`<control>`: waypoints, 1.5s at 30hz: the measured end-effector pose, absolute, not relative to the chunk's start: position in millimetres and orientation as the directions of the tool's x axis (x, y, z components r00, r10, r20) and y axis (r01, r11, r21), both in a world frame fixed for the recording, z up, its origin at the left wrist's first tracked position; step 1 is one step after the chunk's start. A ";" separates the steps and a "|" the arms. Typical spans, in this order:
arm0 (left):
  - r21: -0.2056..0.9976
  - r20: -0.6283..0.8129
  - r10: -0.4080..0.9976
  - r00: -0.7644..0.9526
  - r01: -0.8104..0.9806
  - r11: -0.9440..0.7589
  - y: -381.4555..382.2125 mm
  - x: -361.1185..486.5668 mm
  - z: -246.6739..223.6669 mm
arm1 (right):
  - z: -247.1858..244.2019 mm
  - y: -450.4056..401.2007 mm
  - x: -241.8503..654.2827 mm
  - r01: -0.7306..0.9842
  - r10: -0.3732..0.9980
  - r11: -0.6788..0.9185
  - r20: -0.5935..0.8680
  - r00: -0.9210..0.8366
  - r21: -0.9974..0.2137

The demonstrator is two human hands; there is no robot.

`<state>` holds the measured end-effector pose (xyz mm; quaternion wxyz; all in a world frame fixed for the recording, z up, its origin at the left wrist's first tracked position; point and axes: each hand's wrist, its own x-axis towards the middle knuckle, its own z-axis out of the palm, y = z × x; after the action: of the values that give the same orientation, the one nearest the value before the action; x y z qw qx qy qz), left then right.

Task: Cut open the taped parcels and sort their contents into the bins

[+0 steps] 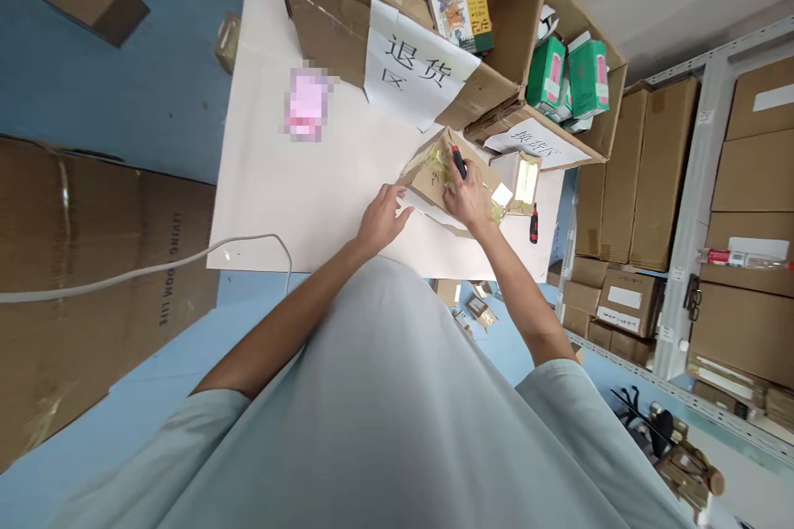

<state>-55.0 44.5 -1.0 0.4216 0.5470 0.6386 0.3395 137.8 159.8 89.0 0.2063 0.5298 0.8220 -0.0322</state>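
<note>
A taped cardboard box (428,180) with handwriting on its top lies at an angle on the white table. My right hand (470,197) is closed around a black and red utility knife (459,161), its tip over the clear tape on the box's far part. At the box's left corner, my left hand (380,221) holds the edge between fingers and thumb. A smaller box (526,182) with a pale label stands just right of it. Beside that lies another red and black handled tool (534,223), whose kind I cannot make out.
Behind the work stand a large carton (328,33) of small packages and another carton (611,120) with green boxes, both bearing paper signs. A blurred pink item (307,103) lies on the table (266,173). A white cable (155,270) crosses its left front edge. Shelves (676,240) stand right.
</note>
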 end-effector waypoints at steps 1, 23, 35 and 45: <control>0.895 -0.153 0.986 -0.068 0.414 0.167 48.5 -55.8 -1.8 | 87.6 164.1 135.8 0.888 0.858 0.432 -0.375 -0.351 0.158; 0.873 -0.341 0.914 -0.220 0.287 0.394 31.1 -65.6 -2.0 | 83.5 147.7 100.7 0.824 0.786 0.550 -0.422 -0.452 0.141; 0.869 -0.431 0.881 -0.194 0.175 0.463 -34.7 -65.6 -2.1 | 135.3 171.9 113.6 0.751 0.580 0.658 -0.666 -0.469 0.044; 0.861 -0.329 0.934 -0.136 0.363 0.356 -33.3 -67.8 -11.1 | 125.4 208.3 152.4 0.855 0.836 0.506 -0.310 -0.452 0.119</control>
<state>-67.8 -33.3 -11.1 0.4560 0.4732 0.6856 0.3131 152.4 208.3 125.4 0.1662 0.4964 0.8516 -0.0272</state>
